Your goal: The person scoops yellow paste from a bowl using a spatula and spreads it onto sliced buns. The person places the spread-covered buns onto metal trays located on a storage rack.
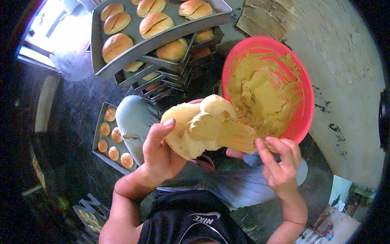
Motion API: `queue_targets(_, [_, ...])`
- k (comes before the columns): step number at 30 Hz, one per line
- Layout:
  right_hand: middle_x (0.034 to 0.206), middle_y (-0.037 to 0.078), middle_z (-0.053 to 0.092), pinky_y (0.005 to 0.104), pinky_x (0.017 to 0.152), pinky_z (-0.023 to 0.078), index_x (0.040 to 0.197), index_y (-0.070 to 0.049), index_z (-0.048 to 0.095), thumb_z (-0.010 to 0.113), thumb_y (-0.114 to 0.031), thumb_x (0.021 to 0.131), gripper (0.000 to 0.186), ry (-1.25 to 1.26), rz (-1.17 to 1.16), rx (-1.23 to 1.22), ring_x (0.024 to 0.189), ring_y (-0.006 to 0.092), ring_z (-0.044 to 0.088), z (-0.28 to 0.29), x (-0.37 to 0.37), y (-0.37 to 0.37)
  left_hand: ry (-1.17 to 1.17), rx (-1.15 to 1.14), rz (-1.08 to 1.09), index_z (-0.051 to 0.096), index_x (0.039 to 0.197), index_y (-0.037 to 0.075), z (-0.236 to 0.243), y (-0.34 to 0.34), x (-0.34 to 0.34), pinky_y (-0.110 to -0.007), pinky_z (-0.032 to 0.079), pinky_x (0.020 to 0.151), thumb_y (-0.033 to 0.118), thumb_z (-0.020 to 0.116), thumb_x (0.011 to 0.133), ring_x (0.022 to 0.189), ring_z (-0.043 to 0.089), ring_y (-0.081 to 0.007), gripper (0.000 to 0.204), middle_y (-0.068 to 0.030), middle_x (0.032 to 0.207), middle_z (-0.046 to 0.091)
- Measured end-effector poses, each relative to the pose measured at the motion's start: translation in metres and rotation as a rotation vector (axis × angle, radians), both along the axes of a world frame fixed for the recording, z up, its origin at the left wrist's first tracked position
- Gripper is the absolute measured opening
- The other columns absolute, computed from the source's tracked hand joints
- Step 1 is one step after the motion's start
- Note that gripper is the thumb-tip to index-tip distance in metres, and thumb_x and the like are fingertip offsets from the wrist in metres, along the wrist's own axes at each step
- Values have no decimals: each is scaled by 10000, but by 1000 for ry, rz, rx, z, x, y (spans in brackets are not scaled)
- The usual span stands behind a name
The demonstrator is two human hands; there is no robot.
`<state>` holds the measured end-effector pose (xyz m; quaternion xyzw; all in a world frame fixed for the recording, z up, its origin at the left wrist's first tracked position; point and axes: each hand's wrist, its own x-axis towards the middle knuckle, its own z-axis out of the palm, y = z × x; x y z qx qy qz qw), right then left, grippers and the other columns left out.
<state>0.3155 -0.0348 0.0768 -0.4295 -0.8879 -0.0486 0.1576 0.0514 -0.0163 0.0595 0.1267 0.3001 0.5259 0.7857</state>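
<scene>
A split bun (178,130) lies spread open in my left hand (156,150), its pale crumb side up, with the thumb pressed on its left edge. A thick mound of yellow-brown paste (205,126) sits on the crumb. My right hand (280,162) has its fingers closed on the end of a flat, paste-coated spreader (239,136), whose other end lies over the bun and paste. Just beyond, to the right, is a red bowl (304,101) holding more of the paste (260,85), smeared up its sides.
Stacked metal trays (158,34) of scored buns stand at the upper middle. Another tray (98,142) of small buns sits on the dark floor (73,134) at my left. My jeans-clad legs (134,122) are bent beneath my hands. A stained pale board (337,101) fills the far right.
</scene>
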Motion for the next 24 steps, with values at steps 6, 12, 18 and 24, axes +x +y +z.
queue_targets(6, [913,81,637,324,662,509,1098,-30,606,528,-63,936,182,751,-340,-460,772,188,599,-20,9,-10,-11,18,-137,389,1380,-35,10,4,-12,-436,458,1003,490,518,808,1185,560,-330,786,-207,1339,511])
queue_targets(12, [999,67,596,239,661,505,1120,-51,467,466,-197,1009,183,1568,-338,-1101,802,130,596,-52,-27,0,157,101,-241,353,1401,-21,2,19,12,-415,460,1009,470,649,749,1174,570,-305,869,-195,1295,538])
queue_targets(18, [1306,206,500,353,721,590,1295,-29,388,539,-305,968,453,1424,-198,-1224,1031,310,627,-32,-28,13,620,481,-220,300,1401,13,-7,36,15,-339,371,1044,220,852,688,1218,461,-197,926,-126,1288,472])
queue_targets(24, [1375,263,421,491,819,572,1386,-12,336,551,-337,953,583,1642,-135,-1119,1173,427,533,-7,-7,34,987,769,-76,443,1305,-8,44,126,-20,-327,443,952,204,795,672,1081,549,-176,754,-103,1158,564])
